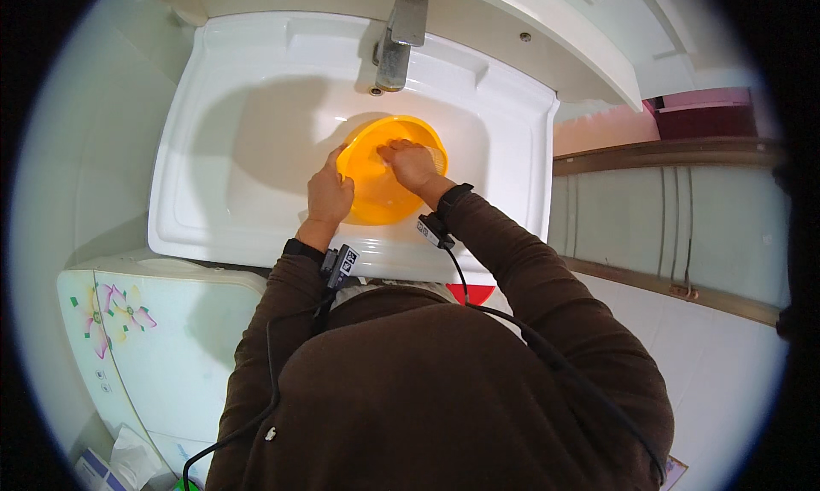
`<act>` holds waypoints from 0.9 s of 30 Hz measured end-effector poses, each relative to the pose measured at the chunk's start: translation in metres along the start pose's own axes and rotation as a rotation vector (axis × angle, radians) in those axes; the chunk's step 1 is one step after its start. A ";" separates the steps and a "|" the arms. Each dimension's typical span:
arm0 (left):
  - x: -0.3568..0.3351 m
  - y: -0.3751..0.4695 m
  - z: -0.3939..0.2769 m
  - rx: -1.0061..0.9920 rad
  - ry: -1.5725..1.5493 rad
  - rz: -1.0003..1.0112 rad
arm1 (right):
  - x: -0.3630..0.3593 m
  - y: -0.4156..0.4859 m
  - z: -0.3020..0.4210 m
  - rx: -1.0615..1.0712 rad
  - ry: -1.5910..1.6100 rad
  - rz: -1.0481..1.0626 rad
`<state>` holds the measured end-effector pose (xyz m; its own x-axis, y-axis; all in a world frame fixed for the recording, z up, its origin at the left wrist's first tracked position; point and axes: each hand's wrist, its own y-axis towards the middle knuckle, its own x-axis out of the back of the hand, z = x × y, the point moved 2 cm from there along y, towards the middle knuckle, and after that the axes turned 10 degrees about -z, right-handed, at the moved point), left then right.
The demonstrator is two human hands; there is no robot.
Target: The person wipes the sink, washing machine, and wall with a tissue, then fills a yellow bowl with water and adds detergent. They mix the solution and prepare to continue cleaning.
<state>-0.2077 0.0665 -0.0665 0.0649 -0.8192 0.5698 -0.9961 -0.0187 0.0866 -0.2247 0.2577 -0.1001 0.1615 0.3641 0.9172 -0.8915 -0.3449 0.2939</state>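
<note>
In the white washbasin a yellow plastic bowl stands below the faucet, tilted towards me or resting on the basin's slope; I cannot tell which. My left hand grips the bowl's left rim, thumb inside and fingers outside. Inside the bowl is my right hand, palm down, its fingers against the inner surface. A pale, ribbed or bristled thing shows beside it at the bowl's right wall; whether the hand holds it is hidden.
A metal faucet rises at the basin's back edge. At the lower left stands a white appliance with a flower pattern, with tissues beside it. A sliding glass door is on the right. Cables run from both wrists.
</note>
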 end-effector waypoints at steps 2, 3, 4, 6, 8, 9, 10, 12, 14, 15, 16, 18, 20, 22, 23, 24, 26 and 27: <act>0.000 -0.003 -0.003 0.011 0.031 0.016 | -0.003 -0.014 -0.007 0.002 -0.155 0.174; 0.001 -0.004 -0.004 0.008 0.038 0.039 | -0.007 -0.023 -0.008 0.004 -0.236 0.271; 0.000 -0.006 -0.005 0.004 0.042 0.060 | -0.012 -0.028 -0.008 -0.049 -0.154 0.297; -0.002 -0.007 -0.005 0.007 0.045 0.052 | -0.027 -0.038 -0.004 -0.212 -0.030 0.403; -0.002 -0.008 -0.005 0.008 0.044 0.030 | -0.040 -0.042 0.008 -0.275 0.154 0.325; -0.002 -0.008 -0.004 0.012 0.041 0.017 | -0.046 -0.042 0.015 -0.323 0.225 0.326; -0.002 -0.008 -0.003 0.026 0.039 0.013 | -0.050 -0.041 0.020 -0.483 0.469 0.314; -0.002 -0.008 -0.002 0.018 0.031 -0.007 | -0.056 -0.038 0.030 -0.817 0.921 0.362; -0.002 -0.008 -0.001 0.017 0.032 -0.008 | -0.054 -0.031 0.040 -0.923 1.129 0.338; -0.003 -0.008 -0.001 0.017 0.036 -0.001 | -0.051 -0.029 0.042 -0.994 1.205 0.322; -0.004 -0.008 -0.001 0.016 0.038 0.005 | -0.047 -0.026 0.046 -0.858 1.166 0.327; -0.005 -0.008 0.000 0.017 0.029 -0.026 | -0.039 -0.025 0.049 -0.604 1.068 0.326; -0.005 -0.007 0.001 -0.006 0.038 -0.056 | -0.034 -0.028 0.046 -0.514 0.855 0.368; -0.004 -0.006 0.001 -0.054 0.056 -0.089 | -0.028 -0.029 0.039 -0.389 0.710 0.395; -0.005 -0.006 0.002 -0.044 0.053 -0.072 | -0.025 -0.028 0.033 -0.328 0.653 0.406; -0.005 -0.006 0.002 -0.035 0.052 -0.057 | -0.023 -0.025 0.027 -0.278 0.561 0.431; -0.003 -0.006 0.001 0.003 0.044 -0.028 | -0.014 -0.016 0.009 -0.299 0.436 0.299; -0.003 -0.007 -0.001 0.034 0.036 -0.014 | -0.009 -0.013 0.000 -0.300 0.366 0.236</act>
<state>-0.2012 0.0692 -0.0683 0.0802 -0.7976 0.5978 -0.9965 -0.0500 0.0670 -0.2148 0.2584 -0.1122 -0.1683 0.6030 0.7797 -0.9764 -0.2109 -0.0477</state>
